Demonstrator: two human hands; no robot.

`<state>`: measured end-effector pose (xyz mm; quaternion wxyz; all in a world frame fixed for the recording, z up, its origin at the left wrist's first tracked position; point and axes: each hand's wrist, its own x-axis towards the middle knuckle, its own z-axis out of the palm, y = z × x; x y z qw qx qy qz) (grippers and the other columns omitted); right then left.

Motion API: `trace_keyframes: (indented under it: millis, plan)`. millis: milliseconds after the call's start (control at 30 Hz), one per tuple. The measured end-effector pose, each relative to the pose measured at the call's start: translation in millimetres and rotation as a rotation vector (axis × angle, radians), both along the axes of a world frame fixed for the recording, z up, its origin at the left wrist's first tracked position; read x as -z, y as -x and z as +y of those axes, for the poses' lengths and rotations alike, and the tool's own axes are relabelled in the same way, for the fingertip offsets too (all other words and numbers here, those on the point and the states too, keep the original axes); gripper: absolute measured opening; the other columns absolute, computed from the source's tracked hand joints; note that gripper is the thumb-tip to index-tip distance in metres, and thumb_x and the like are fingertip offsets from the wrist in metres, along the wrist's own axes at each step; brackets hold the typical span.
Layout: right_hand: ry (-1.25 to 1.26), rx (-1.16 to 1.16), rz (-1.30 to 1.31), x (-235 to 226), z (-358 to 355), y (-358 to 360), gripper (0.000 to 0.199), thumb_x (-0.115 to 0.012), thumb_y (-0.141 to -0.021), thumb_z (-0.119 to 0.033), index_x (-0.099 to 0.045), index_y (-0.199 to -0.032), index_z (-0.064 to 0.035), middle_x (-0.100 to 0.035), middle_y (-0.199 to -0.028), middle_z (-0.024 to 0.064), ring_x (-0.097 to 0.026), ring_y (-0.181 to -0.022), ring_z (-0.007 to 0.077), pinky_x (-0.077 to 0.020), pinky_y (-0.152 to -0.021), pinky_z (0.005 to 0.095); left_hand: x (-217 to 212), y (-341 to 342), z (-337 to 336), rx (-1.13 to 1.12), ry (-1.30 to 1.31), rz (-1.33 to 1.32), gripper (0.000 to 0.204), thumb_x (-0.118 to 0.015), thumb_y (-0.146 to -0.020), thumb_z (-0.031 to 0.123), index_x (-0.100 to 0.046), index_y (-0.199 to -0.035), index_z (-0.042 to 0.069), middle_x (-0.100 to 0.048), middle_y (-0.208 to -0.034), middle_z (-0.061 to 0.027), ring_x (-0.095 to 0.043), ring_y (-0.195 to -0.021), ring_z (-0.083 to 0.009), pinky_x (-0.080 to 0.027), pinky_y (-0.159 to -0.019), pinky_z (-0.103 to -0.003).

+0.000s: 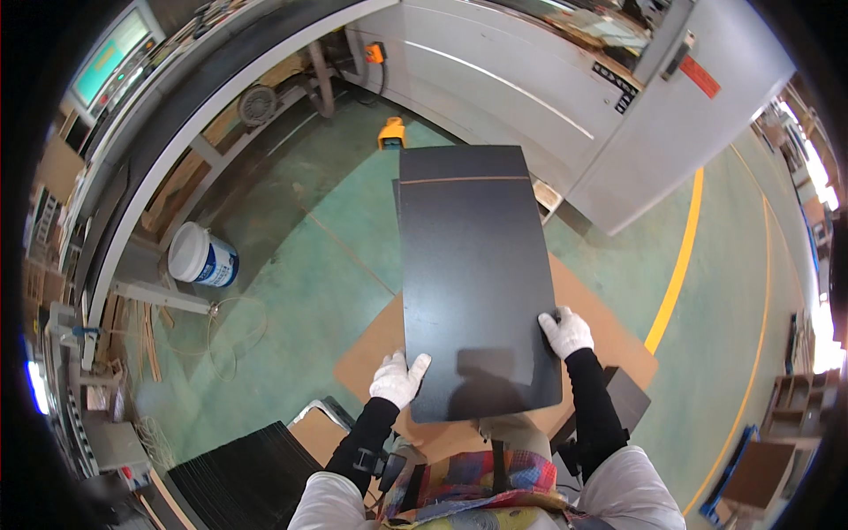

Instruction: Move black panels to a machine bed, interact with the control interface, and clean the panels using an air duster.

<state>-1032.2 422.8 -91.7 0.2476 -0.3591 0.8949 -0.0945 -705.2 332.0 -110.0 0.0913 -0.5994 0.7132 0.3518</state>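
Note:
A long dark grey panel (473, 274) with a smooth, slightly shiny face stretches out in front of me. A thin brown line crosses it near the far end. My left hand (400, 380), in a white glove, grips the panel's left edge close to its near end, thumb on top. On the right edge, a little farther along, my gloved right hand (567, 333) is closed the same way. The fingers under the panel are hidden. Beneath it a brown sheet (367, 355) shows on both sides. Another dark panel (623, 402) lies partly hidden by my right forearm.
A stack of dark panels (243, 473) lies at the lower left. A white bucket (203, 254) stands by the machine frame (168, 203). Ahead are a yellow foot pedal (391, 132) and a grey machine housing (503, 62). A yellow floor line (680, 256) runs along the right.

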Motion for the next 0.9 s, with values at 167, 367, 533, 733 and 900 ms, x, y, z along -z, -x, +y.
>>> trace_keyframes:
  millis: [167,367,533,733,900]
  plan:
    - [0.109,0.310,0.027,29,116,-33,0.063,-0.056,-0.089,-0.048,-0.051,-0.127,0.0023,-0.058,-0.118,0.0290,-0.055,-0.112,0.0415,-0.0446,-0.097,0.0449,13,31,7,0.055,-0.136,-0.019,0.091,-0.035,-0.089,0.071,-0.042,-0.136,-0.006,-0.052,-0.127,-0.0315,-0.049,-0.122,-0.0429,-0.038,-0.103,-0.046]
    - [0.224,0.676,0.042,25,194,-120,0.056,-0.055,-0.090,-0.044,-0.054,-0.123,0.0015,-0.059,-0.121,0.0239,-0.056,-0.111,0.0390,-0.0447,-0.097,0.0434,162,-141,-4,-0.624,-0.735,1.176,0.046,-0.047,-0.096,0.044,-0.055,-0.123,0.008,-0.056,-0.125,-0.0141,-0.055,-0.112,-0.0291,-0.039,-0.100,-0.046]
    - [-0.079,1.224,-0.164,98,380,-184,0.045,-0.052,-0.091,-0.044,-0.066,-0.110,-0.0059,-0.068,-0.102,0.0189,-0.065,-0.097,0.0336,-0.0495,-0.087,0.0399,126,-93,107,-0.572,-1.489,0.624,0.034,-0.065,-0.084,0.032,-0.062,-0.105,0.006,-0.065,-0.100,-0.0102,-0.066,-0.082,-0.0288,-0.047,-0.090,-0.048]
    - [0.093,1.482,-0.566,252,501,-226,0.042,-0.063,-0.088,-0.036,-0.060,-0.118,-0.0069,-0.065,-0.085,0.0109,-0.062,-0.062,0.0234,-0.0519,-0.059,0.0371,189,-2,149,0.075,-0.814,0.056,0.053,-0.063,-0.090,0.032,-0.048,-0.127,-0.003,-0.061,-0.106,-0.0141,-0.064,-0.093,-0.0283,-0.055,-0.080,-0.040]
    - [0.041,1.729,-0.406,363,647,-186,0.061,-0.065,-0.086,-0.048,-0.056,-0.124,-0.0013,-0.067,-0.096,0.0127,-0.066,-0.078,0.0251,-0.0552,-0.065,0.0377,335,107,286,0.376,-0.822,-0.054,0.072,-0.067,-0.085,0.037,-0.041,-0.135,-0.007,-0.055,-0.124,-0.0197,-0.057,-0.111,-0.0268,-0.047,-0.092,-0.037]
